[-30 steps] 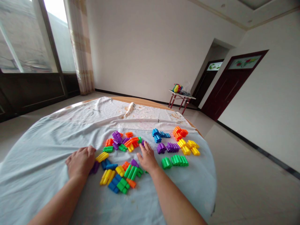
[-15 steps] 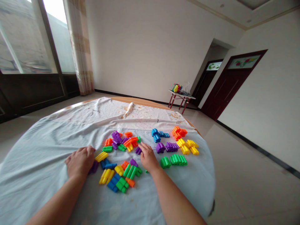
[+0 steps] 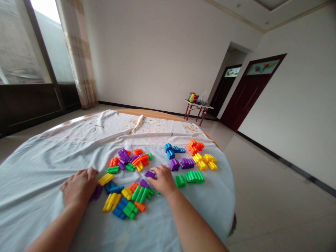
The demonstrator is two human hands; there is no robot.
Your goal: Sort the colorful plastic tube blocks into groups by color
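Observation:
My right hand (image 3: pixel 164 179) is at the middle of the table, its thumb and fingers closed around the near end of a small purple plastic building block (image 3: pixel 149 174). Flat on the cloth to the left lies my left hand (image 3: pixel 80 185), with its fingers stretched out. A dark purple block (image 3: pixel 96 192) sits against its inner side, partly hidden. Between the hands are mixed loose blocks: yellow ones (image 3: pixel 112 202), blue ones (image 3: pixel 119 208), green ones (image 3: pixel 140 193) and an orange one (image 3: pixel 140 206). Farther back is another mixed heap with purple blocks (image 3: pixel 123 154) and orange blocks (image 3: pixel 140 160).
Right of my right hand, blocks stand grouped by colour: blue (image 3: pixel 170 150), orange (image 3: pixel 194 147), purple (image 3: pixel 187 163), yellow (image 3: pixel 210 161) and green (image 3: pixel 194 177). A wrinkled light cloth (image 3: pixel 39 196) covers the round table. A small side table (image 3: pixel 198 104) holds bags by the far wall.
My right hand has drawn back slightly and its thumb and fingers now close on the purple block. The view has shifted a little to the right; my left hand stays by its block.

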